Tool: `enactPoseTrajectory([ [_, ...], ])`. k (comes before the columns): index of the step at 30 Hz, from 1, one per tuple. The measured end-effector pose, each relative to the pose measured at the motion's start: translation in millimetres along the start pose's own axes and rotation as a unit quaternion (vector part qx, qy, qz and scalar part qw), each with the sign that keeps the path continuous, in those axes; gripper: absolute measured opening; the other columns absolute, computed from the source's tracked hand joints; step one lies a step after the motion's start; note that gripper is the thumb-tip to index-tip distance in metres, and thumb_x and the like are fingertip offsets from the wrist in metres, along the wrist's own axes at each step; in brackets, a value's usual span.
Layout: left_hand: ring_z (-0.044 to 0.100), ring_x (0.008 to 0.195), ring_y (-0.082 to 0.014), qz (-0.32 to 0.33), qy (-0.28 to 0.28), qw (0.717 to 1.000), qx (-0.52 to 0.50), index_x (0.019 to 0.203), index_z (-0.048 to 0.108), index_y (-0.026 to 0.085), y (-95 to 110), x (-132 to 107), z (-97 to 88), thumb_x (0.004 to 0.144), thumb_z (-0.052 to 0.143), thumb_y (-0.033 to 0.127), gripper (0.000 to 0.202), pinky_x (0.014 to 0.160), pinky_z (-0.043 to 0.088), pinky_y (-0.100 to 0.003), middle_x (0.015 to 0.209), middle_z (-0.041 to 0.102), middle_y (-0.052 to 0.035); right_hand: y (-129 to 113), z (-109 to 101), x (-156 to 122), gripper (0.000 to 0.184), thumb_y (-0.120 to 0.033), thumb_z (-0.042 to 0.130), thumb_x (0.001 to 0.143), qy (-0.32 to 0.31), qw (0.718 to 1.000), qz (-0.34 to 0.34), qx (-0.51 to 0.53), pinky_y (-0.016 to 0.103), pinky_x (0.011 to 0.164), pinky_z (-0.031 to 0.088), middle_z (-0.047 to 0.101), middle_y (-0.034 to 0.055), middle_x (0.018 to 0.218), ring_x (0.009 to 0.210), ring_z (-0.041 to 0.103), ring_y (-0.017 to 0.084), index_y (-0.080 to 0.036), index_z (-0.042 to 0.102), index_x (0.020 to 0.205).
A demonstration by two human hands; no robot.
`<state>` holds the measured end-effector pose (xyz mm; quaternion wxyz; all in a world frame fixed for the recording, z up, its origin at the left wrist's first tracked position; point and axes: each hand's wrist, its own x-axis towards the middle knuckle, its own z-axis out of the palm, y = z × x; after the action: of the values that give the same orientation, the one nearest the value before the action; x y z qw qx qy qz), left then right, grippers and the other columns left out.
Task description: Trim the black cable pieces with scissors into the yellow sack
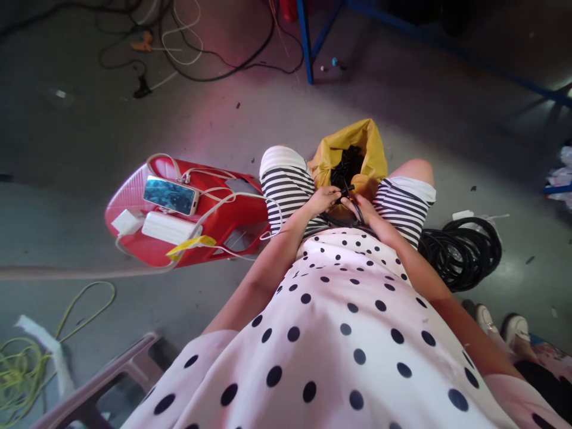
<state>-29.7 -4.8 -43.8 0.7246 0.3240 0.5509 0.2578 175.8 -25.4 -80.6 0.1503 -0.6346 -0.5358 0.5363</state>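
I sit looking down at my lap. My left hand (322, 199) and my right hand (361, 208) meet between my knees, both with fingers closed on a thin black cable (342, 192). Just beyond them stands an open yellow bag (373, 149) with black cable pieces (346, 164) inside. More of the black cable loops under my hands across my striped shorts.
A red plastic stool (223, 223) on my left carries a phone (170, 195), white power banks and white leads. A coil of black cable (465, 250) lies on the floor at my right. A blue frame leg (306, 42), loose wires and yellow-green cord (27, 363) lie around.
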Motion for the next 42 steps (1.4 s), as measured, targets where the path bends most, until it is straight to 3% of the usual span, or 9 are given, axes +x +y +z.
enactPoseTrajectory([
  [6,0.034,0.042,-0.0051,0.013,0.035,0.999,-0.026,0.089,0.071,0.016,-1.2,4.3,1.4,0.104,0.074,0.014,0.015,0.043,0.029,-0.018,0.058,0.048,0.0074,7.3,5.9,6.0,0.065,-0.085,0.085,0.081,0.028,1.0,0.004,-0.005,0.033,0.062,0.046,0.061,0.0004,0.068,0.067,0.057,0.02,-0.028,0.054,0.08],
  [12,0.036,0.042,-0.0067,-0.006,0.013,1.0,0.003,0.086,0.072,0.015,1.4,0.9,3.5,0.107,0.065,0.01,0.023,0.042,0.03,-0.02,0.056,0.046,0.0068,7.3,5.4,7.5,0.066,-0.088,0.082,0.08,0.007,1.0,0.009,0.0,0.032,0.062,0.045,0.064,-0.0007,0.07,0.067,0.058,0.02,-0.027,0.059,0.088],
  [19,0.038,0.046,-0.0069,-0.014,0.055,0.998,-0.036,0.084,0.07,0.016,1.3,0.4,5.3,0.106,0.07,0.014,0.022,0.044,0.03,-0.019,0.06,0.05,0.0054,2.4,5.2,4.8,0.074,-0.095,0.083,0.077,0.035,0.999,0.014,0.02,0.033,0.059,0.043,0.06,0.0005,0.065,0.065,0.055,0.019,-0.027,0.053,0.079],
  [23,0.053,0.057,-0.0098,-0.047,0.05,0.991,-0.116,0.105,0.074,0.016,4.1,-7.8,-0.2,0.105,0.067,0.013,0.007,0.053,0.047,-0.02,0.073,0.061,0.0025,-1.2,2.5,0.3,0.073,-0.096,0.079,0.081,0.04,0.996,0.007,0.083,0.035,0.063,0.049,0.065,0.0023,0.073,0.07,0.059,0.021,-0.026,0.059,0.085],
  [25,0.054,0.056,-0.01,-0.049,0.045,0.983,-0.172,0.114,0.071,0.018,5.8,-13.5,-2.1,0.104,0.067,0.013,0.011,0.055,0.05,-0.022,0.075,0.061,0.0037,-1.3,2.3,-1.2,0.07,-0.094,0.078,0.084,0.02,0.995,0.003,0.093,0.035,0.065,0.049,0.065,0.0022,0.076,0.072,0.059,0.021,-0.026,0.06,0.087],
  [28,0.041,0.048,-0.0071,-0.038,0.078,0.972,-0.219,0.097,0.058,0.02,6.4,-17.1,0.8,0.108,0.057,0.012,0.013,0.046,0.036,-0.019,0.07,0.051,0.0065,-0.7,3.9,-1.1,0.067,-0.088,0.083,0.083,-0.002,0.999,0.01,0.051,0.036,0.068,0.047,0.065,0.0011,0.077,0.073,0.059,0.021,-0.026,0.061,0.089],
  [31,0.032,0.044,-0.0056,-0.038,0.103,0.975,-0.194,0.087,0.046,0.022,4.1,-13.6,8.0,0.111,0.052,0.013,0.026,0.043,0.024,-0.018,0.066,0.046,0.0073,-1.5,5.5,0.3,0.063,-0.08,0.09,0.08,-0.022,0.999,0.025,0.02,0.036,0.071,0.047,0.064,-0.0001,0.078,0.076,0.06,0.022,-0.026,0.06,0.089],
  [37,0.036,0.043,-0.0047,-0.012,0.114,0.986,-0.118,0.095,0.052,0.022,0.7,-9.6,15.8,0.107,0.066,0.01,0.022,0.044,0.027,-0.018,0.064,0.052,0.0103,-7.0,3.0,-0.9,0.057,-0.073,0.092,0.082,-0.038,0.999,0.024,0.0,0.038,0.075,0.051,0.067,0.001,0.081,0.078,0.062,0.023,-0.026,0.06,0.088],
  [42,0.038,0.041,-0.0048,-0.01,0.101,0.992,-0.07,0.098,0.053,0.021,0.3,-11.1,17.0,0.113,0.056,0.007,0.02,0.044,0.028,-0.019,0.06,0.054,0.0111,-8.4,1.1,-2.8,0.057,-0.075,0.088,0.085,-0.052,0.998,0.026,0.008,0.037,0.074,0.051,0.067,0.0008,0.081,0.079,0.063,0.023,-0.026,0.06,0.089],
])
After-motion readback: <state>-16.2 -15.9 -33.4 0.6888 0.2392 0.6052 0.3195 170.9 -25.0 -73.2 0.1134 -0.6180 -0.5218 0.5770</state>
